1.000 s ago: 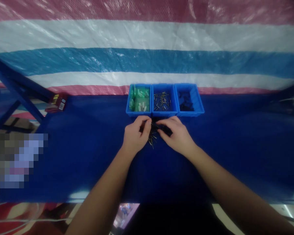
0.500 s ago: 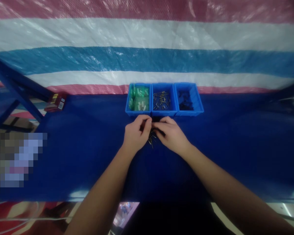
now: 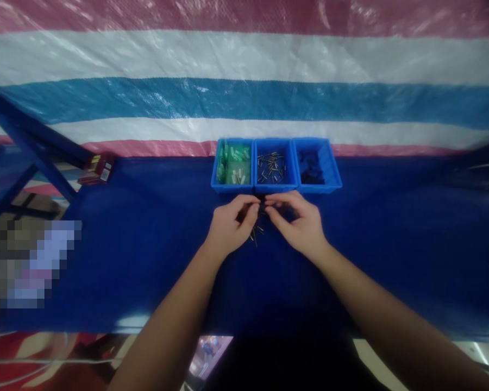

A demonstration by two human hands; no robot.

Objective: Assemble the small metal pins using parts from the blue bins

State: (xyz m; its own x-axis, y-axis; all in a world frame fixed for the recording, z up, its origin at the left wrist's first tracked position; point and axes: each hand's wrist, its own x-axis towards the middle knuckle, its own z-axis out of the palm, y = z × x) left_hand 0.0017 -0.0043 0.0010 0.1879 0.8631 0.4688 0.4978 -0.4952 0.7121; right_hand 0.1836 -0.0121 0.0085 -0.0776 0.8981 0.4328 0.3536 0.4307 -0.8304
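Note:
My left hand (image 3: 230,225) and my right hand (image 3: 299,222) meet over the blue table (image 3: 126,244), just in front of the bins. Both pinch a small dark part (image 3: 262,207) between their fingertips; I cannot make out what it is. A few small metal pins (image 3: 256,234) lie loose on the cloth under the hands. Behind them stand three blue bins in a row: the left bin (image 3: 233,163) holds green and white pieces, the middle bin (image 3: 275,165) metal pins, the right bin (image 3: 317,165) dark parts.
A small red box (image 3: 98,168) lies at the table's far left edge. A blue metal frame (image 3: 28,146) slants at the left. A striped tarp (image 3: 244,81) hangs behind the table. A blurred-out patch sits at the lower left.
The right hand has drawn in and lifted its fingertips to meet the left hand's; the long dark piece seen under it a second ago is hidden now.

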